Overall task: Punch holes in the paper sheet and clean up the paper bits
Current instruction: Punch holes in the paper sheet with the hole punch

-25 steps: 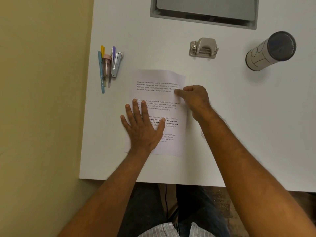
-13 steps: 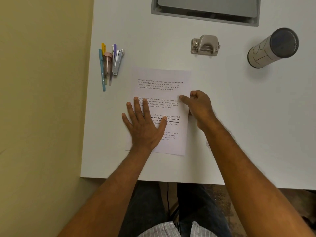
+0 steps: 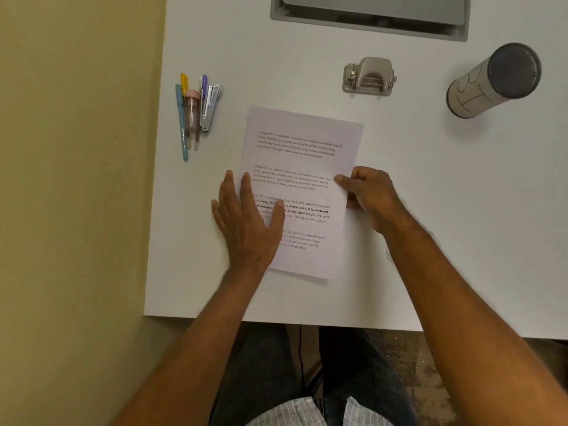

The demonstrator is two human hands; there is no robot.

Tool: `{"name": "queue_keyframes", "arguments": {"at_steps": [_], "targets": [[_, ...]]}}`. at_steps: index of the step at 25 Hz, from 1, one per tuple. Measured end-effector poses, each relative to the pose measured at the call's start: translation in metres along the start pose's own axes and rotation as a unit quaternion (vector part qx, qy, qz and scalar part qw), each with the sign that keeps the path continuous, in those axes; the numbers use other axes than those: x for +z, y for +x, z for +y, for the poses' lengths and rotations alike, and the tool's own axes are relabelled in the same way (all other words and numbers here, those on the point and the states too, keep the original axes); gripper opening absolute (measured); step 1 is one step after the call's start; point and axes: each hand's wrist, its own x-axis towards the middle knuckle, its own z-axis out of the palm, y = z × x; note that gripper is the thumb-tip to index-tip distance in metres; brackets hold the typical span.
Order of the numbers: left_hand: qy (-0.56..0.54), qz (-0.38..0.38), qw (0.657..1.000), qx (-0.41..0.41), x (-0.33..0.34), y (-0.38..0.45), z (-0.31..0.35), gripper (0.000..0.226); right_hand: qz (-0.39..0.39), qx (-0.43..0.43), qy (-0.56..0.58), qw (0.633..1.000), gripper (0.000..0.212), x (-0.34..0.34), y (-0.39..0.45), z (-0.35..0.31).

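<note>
A white paper sheet (image 3: 302,155) with printed paragraphs lies on the white table (image 3: 430,210), slightly rotated. My left hand (image 3: 249,222) rests flat on the sheet's lower left part, fingers spread. My right hand (image 3: 368,195) pinches the sheet's right edge at mid-height between thumb and fingers; that edge looks slightly lifted. A grey two-hole punch (image 3: 368,76) stands on the table beyond the sheet's top right corner, apart from both hands. I see no paper bits.
A row of pens, a pink-capped tube and a small stapler (image 3: 196,109) lies left of the sheet. A tall cylinder with a dark lid (image 3: 495,79) stands at the right. A grey recessed panel (image 3: 368,13) sits at the table's far edge. The near edge is just below my forearms.
My right hand slid down the sheet's right edge and now pinches it at mid-height. The sheet has turned slightly clockwise. My left hand shifted a little left, staying flat.
</note>
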Motion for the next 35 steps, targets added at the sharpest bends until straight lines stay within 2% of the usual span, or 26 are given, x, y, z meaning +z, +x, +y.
{"name": "queue_keyframes", "arguments": {"at_steps": [4,7,10,13,15,18,19,21,24,30,35], "targets": [[-0.076,0.024,0.995,-0.066,-0.010,0.002,0.009,0.083,0.029,0.016,0.050,0.998,0.018,-0.023,-0.004,0.012],[-0.139,0.039,0.983,-0.116,-0.013,0.000,0.015,0.085,0.062,0.035,0.115,0.991,0.013,-0.039,-0.012,0.020],[-0.224,0.047,0.961,-0.154,-0.012,-0.006,0.020,0.087,0.096,0.055,0.175,0.978,0.023,-0.050,-0.021,0.029],[-0.351,0.040,0.909,-0.220,-0.010,-0.012,0.034,0.084,0.120,0.067,0.239,0.961,0.032,-0.058,-0.028,0.037],[-0.427,0.024,0.864,-0.267,-0.008,-0.017,0.043,0.078,0.135,0.072,0.278,0.948,0.029,-0.060,-0.032,0.040],[-0.580,-0.075,0.753,-0.301,-0.002,-0.020,0.051,0.049,0.152,0.075,0.312,0.935,0.018,-0.060,-0.037,0.044],[-0.598,-0.107,0.736,-0.298,-0.001,-0.021,0.053,0.037,0.155,0.076,0.326,0.929,0.014,-0.059,-0.038,0.045],[-0.591,-0.139,0.736,-0.299,0.003,-0.021,0.057,0.024,0.154,0.077,0.353,0.919,0.009,-0.059,-0.041,0.048],[-0.567,-0.139,0.751,-0.307,0.008,-0.018,0.060,0.019,0.148,0.078,0.382,0.909,0.002,-0.057,-0.043,0.054],[-0.520,-0.141,0.794,-0.282,0.013,-0.004,0.059,0.022,0.106,0.065,0.398,0.909,0.015,-0.069,-0.046,0.065],[-0.484,-0.167,0.817,-0.265,0.009,0.017,0.056,0.021,0.110,0.048,0.386,0.915,0.033,-0.105,-0.039,0.057]]}}
